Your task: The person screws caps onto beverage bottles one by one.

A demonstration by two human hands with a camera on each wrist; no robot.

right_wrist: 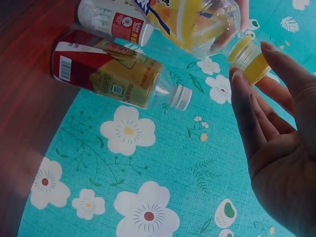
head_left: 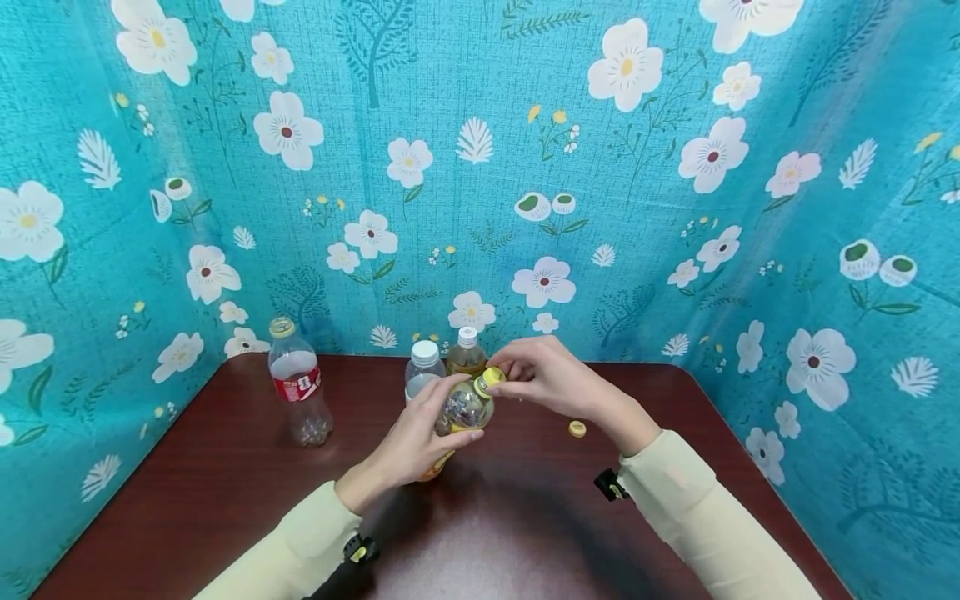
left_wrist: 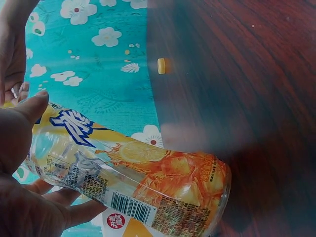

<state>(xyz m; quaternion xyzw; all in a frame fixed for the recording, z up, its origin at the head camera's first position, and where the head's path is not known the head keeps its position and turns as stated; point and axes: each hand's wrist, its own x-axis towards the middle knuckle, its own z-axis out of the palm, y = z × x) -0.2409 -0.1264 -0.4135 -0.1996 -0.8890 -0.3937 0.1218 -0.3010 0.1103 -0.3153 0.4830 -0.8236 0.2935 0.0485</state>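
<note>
The left hand point(head_left: 411, 440) grips a clear bottle point(left_wrist: 133, 168) with a yellow and orange label around its upper body; the bottle leans with its neck toward the right hand. Between thumb and fingers, the right hand point(head_left: 551, 379) pinches a yellow cap point(right_wrist: 257, 69) at the bottle's mouth. In the right wrist view the cap sits at the threaded neck, above a yellow ring. Whether it is loose cannot be told.
Behind the hands stand a white-capped clear bottle point(head_left: 425, 358) and a white-capped bottle with brownish contents point(head_left: 467, 354). A red-labelled bottle point(head_left: 300, 387) stands at left. A loose yellow cap point(head_left: 577, 428) lies right of the hands. A floral curtain point(head_left: 480, 183) surrounds the table.
</note>
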